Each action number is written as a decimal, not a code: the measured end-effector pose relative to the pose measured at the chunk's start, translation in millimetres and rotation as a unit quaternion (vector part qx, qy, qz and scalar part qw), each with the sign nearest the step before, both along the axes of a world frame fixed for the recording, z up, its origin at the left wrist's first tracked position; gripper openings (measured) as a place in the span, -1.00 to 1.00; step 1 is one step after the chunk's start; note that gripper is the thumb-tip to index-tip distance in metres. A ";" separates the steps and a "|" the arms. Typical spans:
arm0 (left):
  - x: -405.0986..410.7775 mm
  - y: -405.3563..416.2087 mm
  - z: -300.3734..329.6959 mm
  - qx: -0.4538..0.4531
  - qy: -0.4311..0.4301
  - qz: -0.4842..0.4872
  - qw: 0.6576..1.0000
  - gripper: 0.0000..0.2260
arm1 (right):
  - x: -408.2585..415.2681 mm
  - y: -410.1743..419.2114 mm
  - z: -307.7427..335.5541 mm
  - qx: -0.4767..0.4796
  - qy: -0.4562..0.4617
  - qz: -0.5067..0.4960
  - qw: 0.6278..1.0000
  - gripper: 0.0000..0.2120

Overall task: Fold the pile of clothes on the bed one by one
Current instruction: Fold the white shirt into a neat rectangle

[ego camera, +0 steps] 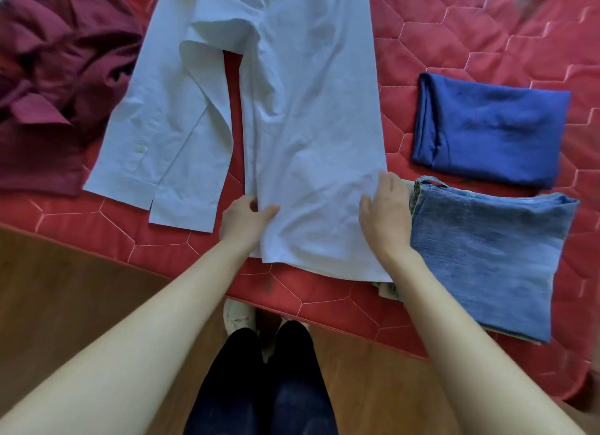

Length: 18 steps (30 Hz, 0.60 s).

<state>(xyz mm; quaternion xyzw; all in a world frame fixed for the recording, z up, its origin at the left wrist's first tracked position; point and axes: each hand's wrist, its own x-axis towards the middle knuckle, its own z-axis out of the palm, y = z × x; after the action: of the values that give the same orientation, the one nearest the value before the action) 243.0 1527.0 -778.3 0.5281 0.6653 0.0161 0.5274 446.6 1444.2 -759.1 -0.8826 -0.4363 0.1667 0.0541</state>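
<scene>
A person stood at the edge of a bed covered by a red quilted mattress cover (454, 28), looking down at their bare arms. At far left lay a crumpled maroon garment (55, 77), not yet folded. Beside it, the pale blue long-sleeved shirt (308, 126) was spread flat down the middle, one sleeve (156, 142) lying out to its left. The left hand (243, 220) pinched the shirt's lower left edge between thumb and fingers; the right hand (386, 213) rested on its lower right edge, fingers spread and relaxed, gripping nothing. The step in hand seemed to be folding this shirt; next, the loose sleeve probably needed bringing over the body. To the right sat folded denim (487, 256) and, beyond it, a folded dark blue garment (487, 129). No containers were visible.
</scene>
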 end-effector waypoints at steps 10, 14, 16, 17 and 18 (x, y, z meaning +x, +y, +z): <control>-26.0 -16.4 7.5 0.059 0.033 0.137 0.988 -0.77 | 13.7 17.8 -18.5 -0.091 0.000 -0.047 0.995 -0.55; -23.8 -18.3 -2.5 0.047 0.051 0.092 0.993 -0.65 | -2.0 4.6 -21.6 -0.054 0.056 -0.102 0.992 -0.57; -24.6 -15.9 -3.9 0.044 0.043 0.076 0.995 -0.62 | -9.1 -3.3 -22.1 -0.054 0.096 -0.137 0.984 -0.58; -26.1 -17.0 -4.5 0.033 0.034 0.077 0.996 -0.61 | -12.9 -8.0 -21.2 -0.057 0.116 -0.153 0.980 -0.59; -27.6 -18.9 -4.9 0.016 0.019 0.081 0.996 -0.61 | -16.7 -13.6 -20.3 -0.060 0.134 -0.166 0.975 -0.60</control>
<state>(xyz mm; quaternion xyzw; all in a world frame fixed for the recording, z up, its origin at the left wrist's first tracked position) 215.5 1508.1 -783.2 0.4815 0.7151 0.0595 0.5031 429.9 1430.6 -779.5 -0.9138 -0.2619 0.2984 0.0858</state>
